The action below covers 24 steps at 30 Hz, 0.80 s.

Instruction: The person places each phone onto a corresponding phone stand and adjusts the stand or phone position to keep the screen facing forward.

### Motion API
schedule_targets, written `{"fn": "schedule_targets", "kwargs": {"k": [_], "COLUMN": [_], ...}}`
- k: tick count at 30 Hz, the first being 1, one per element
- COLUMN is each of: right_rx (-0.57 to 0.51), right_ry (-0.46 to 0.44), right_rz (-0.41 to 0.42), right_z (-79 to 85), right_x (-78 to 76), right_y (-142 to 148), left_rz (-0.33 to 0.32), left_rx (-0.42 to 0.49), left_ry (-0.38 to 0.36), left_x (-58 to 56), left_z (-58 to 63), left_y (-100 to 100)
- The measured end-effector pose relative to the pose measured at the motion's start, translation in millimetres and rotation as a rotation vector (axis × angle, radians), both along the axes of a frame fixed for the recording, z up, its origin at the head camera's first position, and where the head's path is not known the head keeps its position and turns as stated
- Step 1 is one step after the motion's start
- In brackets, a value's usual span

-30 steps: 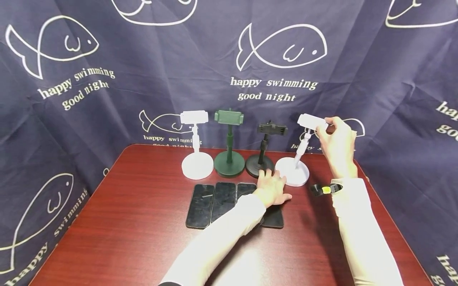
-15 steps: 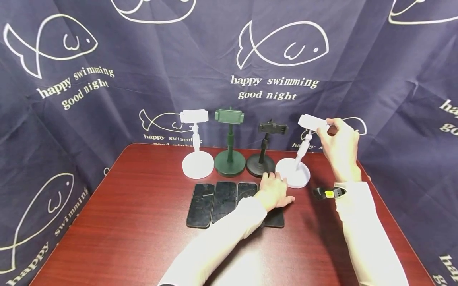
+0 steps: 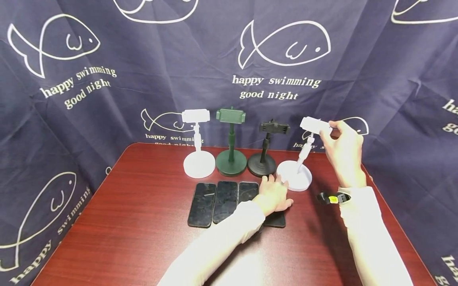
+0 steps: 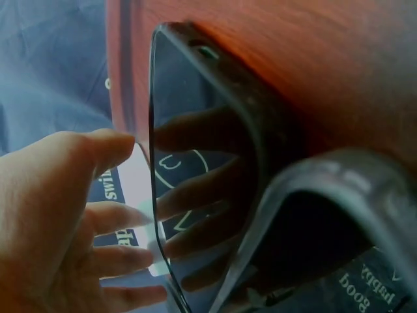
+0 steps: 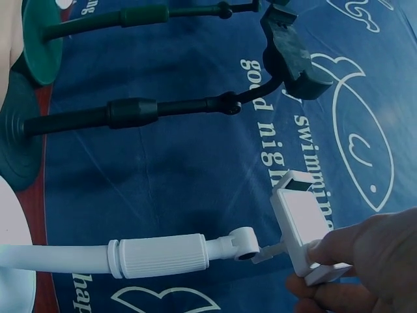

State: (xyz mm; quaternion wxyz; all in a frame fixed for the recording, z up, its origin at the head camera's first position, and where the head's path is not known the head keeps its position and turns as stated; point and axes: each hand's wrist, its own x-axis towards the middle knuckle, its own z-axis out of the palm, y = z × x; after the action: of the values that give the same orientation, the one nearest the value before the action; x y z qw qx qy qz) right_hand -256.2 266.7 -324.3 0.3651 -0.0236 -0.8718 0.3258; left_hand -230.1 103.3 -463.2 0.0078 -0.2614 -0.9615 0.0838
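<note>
My right hand (image 3: 345, 155) pinches the right end of the clamp (image 5: 303, 225) on the rightmost white phone stand (image 3: 305, 153), thumb in front and fingers behind. This stand's pole leans to the right, and its round base (image 3: 300, 178) is at the table's back right. My left hand (image 3: 273, 194) reaches over the phones with fingers spread towards that base; whether the fingertips touch it, I cannot tell. Beneath that hand and sleeve lies the rightmost phone (image 3: 276, 219), mostly hidden. In the left wrist view, a dark glossy phone (image 4: 189, 85) mirrors the fingers.
Left of the held stand are a black phone stand (image 3: 262, 161), a green one (image 3: 231, 159) and another white one (image 3: 199, 165). Several dark phones lie in a row before them, including the leftmost phone (image 3: 202, 204). A fish-print curtain (image 3: 161, 71) hangs close behind the table (image 3: 107, 230).
The right hand and the rightmost white stand have shifted slightly right and nearer, with the clamp a bit lower. The left hand stays close to the base, nearly unmoved.
</note>
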Motion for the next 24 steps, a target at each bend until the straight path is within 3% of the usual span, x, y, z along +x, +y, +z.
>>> {"fn": "schedule_targets", "kwargs": {"k": [8,24], "right_rx": [0.033,0.069], "right_ry": [0.035,0.002], "right_rz": [0.025,0.025], "right_z": [2.1,2.1], "right_x": [8.6,17.1], "right_y": [-1,1], "left_rz": [0.033,-0.005], "left_rx": [0.054,0.064], "left_ry": [-0.059,-0.060], "left_x": [5.4,11.4], "left_z": [-1.7,0.8], "left_y": [0,-8]}}
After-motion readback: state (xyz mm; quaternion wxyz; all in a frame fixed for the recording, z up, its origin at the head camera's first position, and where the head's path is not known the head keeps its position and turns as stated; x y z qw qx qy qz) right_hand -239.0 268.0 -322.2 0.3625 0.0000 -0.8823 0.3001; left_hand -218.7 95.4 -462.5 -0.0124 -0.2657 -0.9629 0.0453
